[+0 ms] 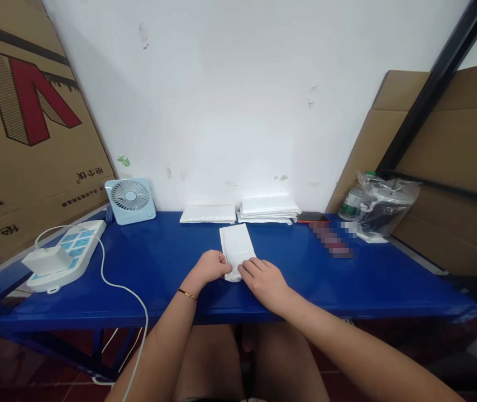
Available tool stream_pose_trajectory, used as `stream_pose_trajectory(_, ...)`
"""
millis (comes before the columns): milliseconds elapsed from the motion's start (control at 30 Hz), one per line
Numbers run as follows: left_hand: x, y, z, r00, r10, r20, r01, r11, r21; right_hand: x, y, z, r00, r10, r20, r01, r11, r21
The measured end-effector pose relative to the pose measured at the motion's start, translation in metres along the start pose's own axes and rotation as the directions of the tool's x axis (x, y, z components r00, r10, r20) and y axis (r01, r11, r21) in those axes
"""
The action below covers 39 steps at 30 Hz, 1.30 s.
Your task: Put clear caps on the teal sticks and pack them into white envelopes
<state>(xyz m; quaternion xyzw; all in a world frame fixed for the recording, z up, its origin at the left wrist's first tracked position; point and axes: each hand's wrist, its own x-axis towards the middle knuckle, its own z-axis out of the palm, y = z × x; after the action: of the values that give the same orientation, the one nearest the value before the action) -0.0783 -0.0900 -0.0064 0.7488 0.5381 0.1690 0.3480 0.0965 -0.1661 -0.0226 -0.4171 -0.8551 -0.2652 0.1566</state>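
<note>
A flat white packet [238, 241] lies near the middle of the blue table, its near end crinkled like clear plastic wrap. Bent fingers and thumb of my left hand [212, 267] grip the packet's near left edge. From the other side, my right hand [267, 281] has its fingertips pressed together on the near right corner. Both hands are close together at this wrinkled end. Behind the packet, against the wall, are a stack of similar white packets [268, 206] and a lower pile of white packets [208, 214]. What is inside the wrap I cannot make out.
On the blue table [171, 251] stand a light blue fan [132, 200] and a power strip [71, 254] with a white cable at left. To the right are a phone [314, 217], a bottle [351, 204] and a plastic-bagged item [383, 209]. Cardboard [24, 167] flanks both sides.
</note>
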Motion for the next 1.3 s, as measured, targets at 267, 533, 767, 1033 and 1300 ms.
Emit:
stream_pose_trajectory(267, 0.021, -0.007, -0.028, 0.967, 0.018, -0.256, -0.192, 0.709, -0.678, 0.032, 0.095, -0.041, 0.865, 0.480, -0.144, -0.369, 0.805, 0.465)
stream_pose_trajectory(533, 0.036, -0.015, -0.023, 0.936, -0.013, -0.353, -0.228, 0.742, -0.630, 0.067, 0.261, 0.014, 0.274, 0.914, 0.300, -0.708, -0.019, 0.706)
stream_pose_trajectory(767, 0.034, -0.013, -0.022, 0.959, -0.040, -0.280, -0.158, 0.745, -0.649, 0.058, 0.278, 0.048, 0.233, 0.959, 0.164, -0.869, 0.129, 0.478)
stream_pose_trajectory(1033, 0.037, -0.015, -0.016, 0.971, -0.118, -0.209, -0.093, 0.618, -0.781, 0.126, 0.175, 0.072, 0.970, 0.215, 0.112, -0.235, 0.949, 0.209)
stream_pose_trajectory(1300, 0.036, -0.017, -0.016, 0.977, -0.197, -0.081, 0.023, 0.477, -0.879, 0.166, 0.103, 0.109, 0.960, 0.252, 0.125, -0.276, 0.930, 0.242)
